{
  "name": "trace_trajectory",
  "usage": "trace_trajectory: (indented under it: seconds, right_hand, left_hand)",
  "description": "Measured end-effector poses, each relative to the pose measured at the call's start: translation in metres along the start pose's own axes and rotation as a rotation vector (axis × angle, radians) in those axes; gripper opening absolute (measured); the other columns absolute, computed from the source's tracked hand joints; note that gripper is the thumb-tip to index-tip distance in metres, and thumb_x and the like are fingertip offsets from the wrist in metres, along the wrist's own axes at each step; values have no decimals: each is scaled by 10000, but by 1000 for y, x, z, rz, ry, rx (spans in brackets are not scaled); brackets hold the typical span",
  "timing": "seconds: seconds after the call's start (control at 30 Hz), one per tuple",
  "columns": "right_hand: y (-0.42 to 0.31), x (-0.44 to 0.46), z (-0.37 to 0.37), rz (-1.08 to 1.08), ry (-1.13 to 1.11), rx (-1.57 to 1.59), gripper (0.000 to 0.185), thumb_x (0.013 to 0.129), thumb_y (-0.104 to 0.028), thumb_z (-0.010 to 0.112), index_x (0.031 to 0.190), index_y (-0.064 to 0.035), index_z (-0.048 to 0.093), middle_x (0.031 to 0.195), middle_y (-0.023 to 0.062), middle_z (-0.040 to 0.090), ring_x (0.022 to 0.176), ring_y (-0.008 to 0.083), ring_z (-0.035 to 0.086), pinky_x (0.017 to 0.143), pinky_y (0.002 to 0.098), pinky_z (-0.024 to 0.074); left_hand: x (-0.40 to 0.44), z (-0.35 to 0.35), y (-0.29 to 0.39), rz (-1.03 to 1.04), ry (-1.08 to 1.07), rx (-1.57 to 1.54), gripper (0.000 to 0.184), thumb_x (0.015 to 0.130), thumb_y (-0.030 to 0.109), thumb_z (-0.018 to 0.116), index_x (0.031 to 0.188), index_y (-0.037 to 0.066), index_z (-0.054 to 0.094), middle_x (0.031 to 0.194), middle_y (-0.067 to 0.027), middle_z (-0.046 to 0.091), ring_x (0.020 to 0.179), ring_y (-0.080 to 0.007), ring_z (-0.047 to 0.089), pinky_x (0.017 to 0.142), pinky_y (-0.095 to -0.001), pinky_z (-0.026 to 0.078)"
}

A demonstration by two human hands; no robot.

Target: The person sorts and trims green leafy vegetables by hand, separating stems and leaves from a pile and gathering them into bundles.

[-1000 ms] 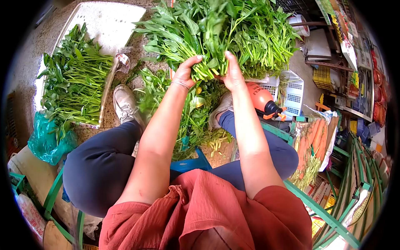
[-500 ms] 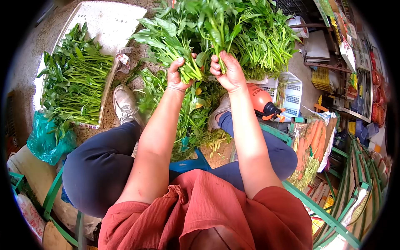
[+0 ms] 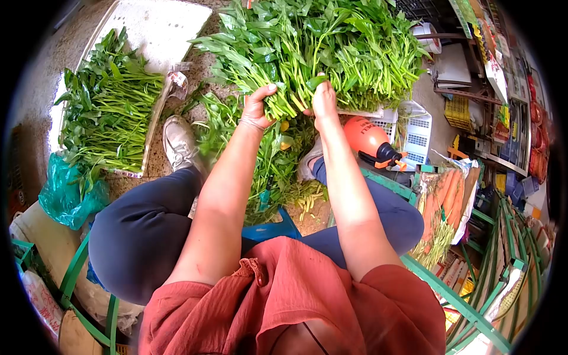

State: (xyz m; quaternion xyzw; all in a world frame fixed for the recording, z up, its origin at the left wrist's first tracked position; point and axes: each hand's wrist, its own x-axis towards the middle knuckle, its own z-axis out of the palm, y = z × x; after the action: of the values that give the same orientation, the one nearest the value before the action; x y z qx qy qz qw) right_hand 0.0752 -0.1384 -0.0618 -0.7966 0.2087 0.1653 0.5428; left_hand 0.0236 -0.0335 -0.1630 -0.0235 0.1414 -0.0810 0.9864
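Note:
Long-stemmed leafy greens that look like water spinach lie in a big pile [image 3: 367,53] beyond my hands. My left hand [image 3: 258,107] is closed around the stem ends of a bunch of water spinach [image 3: 284,97], thumb on top, its leaves pointing away from me. At the right side of the same bunch, my right hand [image 3: 325,103] presses against the stems, fingers mostly hidden beneath and a leaf at its fingertips. Loose greens [image 3: 275,154] lie on the floor below, between my shoes.
To the left, cut greens [image 3: 112,112] lie in a white foam box beside its white lid [image 3: 157,26]. A teal plastic bag [image 3: 72,192] sits nearer. An orange spray bottle [image 3: 364,136], a white crate [image 3: 417,127] and a carrot-printed carton [image 3: 447,201] are at right.
My right hand has lowered its upright stems onto the bunch in my left hand. The stems now lie together against the pile, and the right hand has turned.

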Motion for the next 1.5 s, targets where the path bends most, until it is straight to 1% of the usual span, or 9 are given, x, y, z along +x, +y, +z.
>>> trace_trajectory:
  seconds: [0.1,0.27,0.4,0.5,0.6,0.87,1.07,1.3,1.5]
  right_hand:
    - [13,13,-1,-446,44,-524,302,849,-358,413,887,-100,564,770,172,583,737,332,559,642,395,421]
    - [-4,10,-1,-255,-76,-754,312,799,-381,506,837,-83,590,815,169,599,752,330,568,648,400,433]
    - [-10,7,1,-297,211,-817,352,679,-309,683,923,-77,582,783,123,606,735,254,586,646,360,453]
    - [-24,-5,5,-1048,282,-524,294,660,-110,691,938,-86,598,694,72,571,656,175,561,619,289,459]
    - [-23,1,8,-904,-64,-438,177,679,-103,672,853,-91,646,685,45,570,613,148,550,575,264,452]
    - [-27,0,20,-880,-245,-573,113,720,-153,628,825,-145,671,695,16,561,594,157,552,547,256,441]
    - [-36,3,24,-993,-295,-730,128,712,-186,596,806,-152,675,696,49,574,613,203,570,603,306,464]
    - [-54,17,40,-620,-133,-714,157,693,-264,630,767,-129,658,671,49,631,600,187,604,559,293,464]
    - [-48,19,43,-703,-104,-872,135,696,-196,657,787,-95,652,633,23,611,530,81,537,511,236,425]
  left_hand:
    - [-1,4,0,11,21,-45,358,689,135,610,997,-27,526,945,-157,595,847,-289,595,826,-415,473]
    - [-6,14,2,-32,-37,-92,288,689,94,599,948,-25,554,897,-141,610,811,-270,606,805,-401,487]
    - [-6,17,-1,4,-66,-138,368,682,107,593,1017,-34,531,959,-158,600,871,-288,593,839,-419,466]
    - [-2,13,0,28,-57,-145,396,683,122,591,1044,-23,517,967,-155,597,880,-295,590,845,-427,462]
    - [-3,12,0,50,-67,-80,453,686,188,601,1077,-19,504,1000,-155,588,910,-284,583,863,-412,452]
    - [-3,15,0,92,-1,-55,352,719,181,600,1032,36,531,967,-102,599,879,-245,585,816,-385,471]
    - [-4,17,0,34,12,-47,296,715,182,622,972,57,547,881,-72,606,806,-214,592,765,-362,492]
    - [-5,22,1,36,-2,-39,280,733,170,591,977,39,550,896,-93,613,795,-236,607,751,-396,503]
    - [-4,16,0,17,24,-26,261,728,151,589,960,39,553,881,-86,615,780,-231,609,741,-399,506]
